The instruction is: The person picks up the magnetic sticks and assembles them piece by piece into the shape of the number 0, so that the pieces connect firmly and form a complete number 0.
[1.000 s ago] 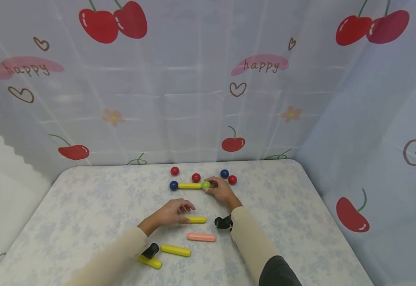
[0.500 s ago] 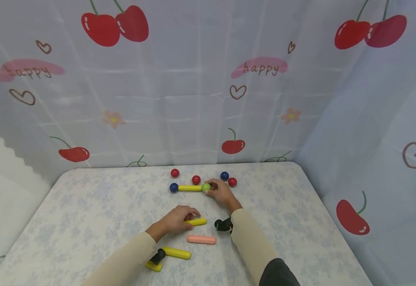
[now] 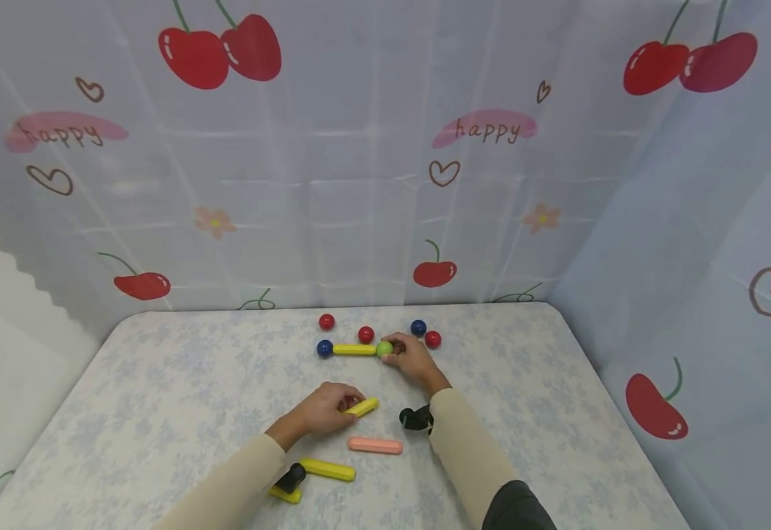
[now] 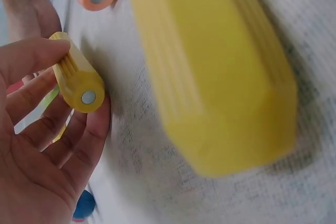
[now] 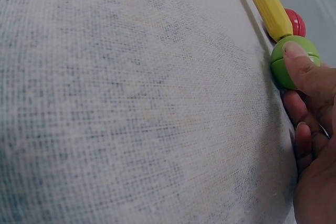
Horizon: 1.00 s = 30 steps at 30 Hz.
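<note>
My right hand (image 3: 413,362) grips a green ball (image 3: 384,350) between thumb and fingers. That ball touches one end of a yellow stick (image 3: 354,350), whose other end meets a blue ball (image 3: 325,349). Nearer to me, my left hand (image 3: 324,408) pinches a second yellow stick (image 3: 363,407), tilted with its right end away from me. In the left wrist view a round silver spot shows on this held stick's end (image 4: 88,97), with the thumb (image 4: 37,56) on its side. The fingers behind it are partly hidden.
A salmon-pink stick (image 3: 375,445) lies in front of the left hand. Two yellow sticks are nearer, one (image 3: 328,470) beside the other (image 3: 286,495), which the left wrist camera (image 3: 290,478) partly covers. Several balls, including a red one (image 3: 366,335) and a blue one (image 3: 418,328), lie along the back.
My left hand has moved right and closed its fingers on the yellow stick, which has turned from level to slanted. My right hand stays at the green ball.
</note>
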{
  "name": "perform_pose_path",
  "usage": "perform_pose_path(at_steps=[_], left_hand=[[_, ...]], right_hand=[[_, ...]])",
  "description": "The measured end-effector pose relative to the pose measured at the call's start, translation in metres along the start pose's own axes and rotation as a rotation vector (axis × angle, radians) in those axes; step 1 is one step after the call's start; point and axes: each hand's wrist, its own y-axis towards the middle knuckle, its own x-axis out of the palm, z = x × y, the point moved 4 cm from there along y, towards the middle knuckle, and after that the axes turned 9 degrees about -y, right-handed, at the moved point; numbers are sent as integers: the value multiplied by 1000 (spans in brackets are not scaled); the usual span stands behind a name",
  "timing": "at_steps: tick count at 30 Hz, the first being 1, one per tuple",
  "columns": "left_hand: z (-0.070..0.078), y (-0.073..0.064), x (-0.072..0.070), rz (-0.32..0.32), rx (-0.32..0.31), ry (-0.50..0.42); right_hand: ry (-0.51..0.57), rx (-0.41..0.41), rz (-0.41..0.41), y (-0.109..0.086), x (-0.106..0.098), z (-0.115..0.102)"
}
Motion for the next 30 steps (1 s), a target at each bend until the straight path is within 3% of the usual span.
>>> perform_pose_path(at_steps=[6, 15, 22, 30], left_hand=[[-10, -6, -8, 56, -71, -148], [-28, -17, -27, 224, -230, -380], [-49, -17, -33, 332, -356, -599], [-64, -17, -40, 404, -440, -633]], right_hand=[[8, 24, -3, 0, 2, 2], [21, 34, -3, 3, 3, 4], [28, 62, -3, 4, 2, 8], [43, 68, -8, 5, 5, 6]])
